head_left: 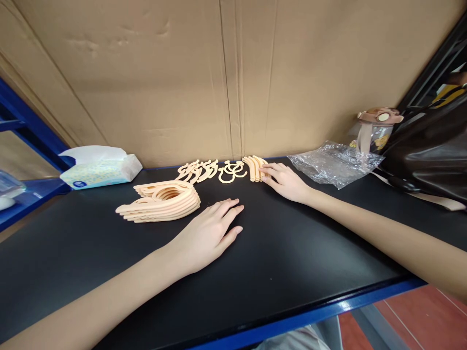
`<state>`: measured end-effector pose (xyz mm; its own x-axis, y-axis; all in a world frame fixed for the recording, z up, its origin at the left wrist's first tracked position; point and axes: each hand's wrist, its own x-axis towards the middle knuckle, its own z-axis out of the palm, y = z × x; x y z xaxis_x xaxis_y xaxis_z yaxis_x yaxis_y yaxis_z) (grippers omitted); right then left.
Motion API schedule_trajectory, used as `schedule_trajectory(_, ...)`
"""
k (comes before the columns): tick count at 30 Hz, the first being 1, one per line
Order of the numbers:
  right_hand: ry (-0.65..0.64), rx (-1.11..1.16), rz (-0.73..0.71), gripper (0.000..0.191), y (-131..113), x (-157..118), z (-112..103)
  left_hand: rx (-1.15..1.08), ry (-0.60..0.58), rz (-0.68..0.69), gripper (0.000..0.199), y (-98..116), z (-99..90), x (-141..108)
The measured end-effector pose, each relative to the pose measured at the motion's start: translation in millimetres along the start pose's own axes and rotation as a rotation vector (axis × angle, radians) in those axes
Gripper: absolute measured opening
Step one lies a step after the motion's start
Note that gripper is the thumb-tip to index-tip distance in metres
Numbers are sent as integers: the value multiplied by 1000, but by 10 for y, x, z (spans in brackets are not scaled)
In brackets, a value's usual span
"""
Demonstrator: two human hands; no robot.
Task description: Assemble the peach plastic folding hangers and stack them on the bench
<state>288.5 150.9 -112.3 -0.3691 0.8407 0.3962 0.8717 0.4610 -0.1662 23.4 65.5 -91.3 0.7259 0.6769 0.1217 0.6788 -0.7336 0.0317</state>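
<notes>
My left hand (215, 228) lies palm down on the black tabletop with its fingers stretched out and nothing in them. Just left of it is a neat stack of cream plastic clothes hanger parts (162, 204), long and curved. Farther back, my right hand (286, 181) has its thumb and fingers closed at the right end of a row of short curved cream hanger pieces (252, 167), around the outermost piece. The fingers partly hide that piece. Beside the row lie loose cream hanger hooks (229, 172), with more small hooked parts (199, 170) to their left.
A tissue pack (102, 167) sits at the back left. At the back right are a crumpled clear plastic bag (335, 163), a drinking bottle (377, 129) and a dark bag (430, 146) with a strap. Cardboard (164, 82) stands behind the table; its front edge (292, 321) is blue.
</notes>
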Motion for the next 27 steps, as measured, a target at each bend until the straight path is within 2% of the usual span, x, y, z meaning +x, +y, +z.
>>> schedule_trajectory(12, -25, -72, -60, 46, -76, -38, -41, -14, 16, 11, 46, 3, -12, 8)
schedule_trajectory(20, 138, -89, 96, 38, -57, -25, -29, -2, 5, 1, 46, 13, -22, 10)
schedule_trajectory(27, 76, -201, 213, 41, -31, -19, -30, 12, 3, 2, 46, 0, 0, 11)
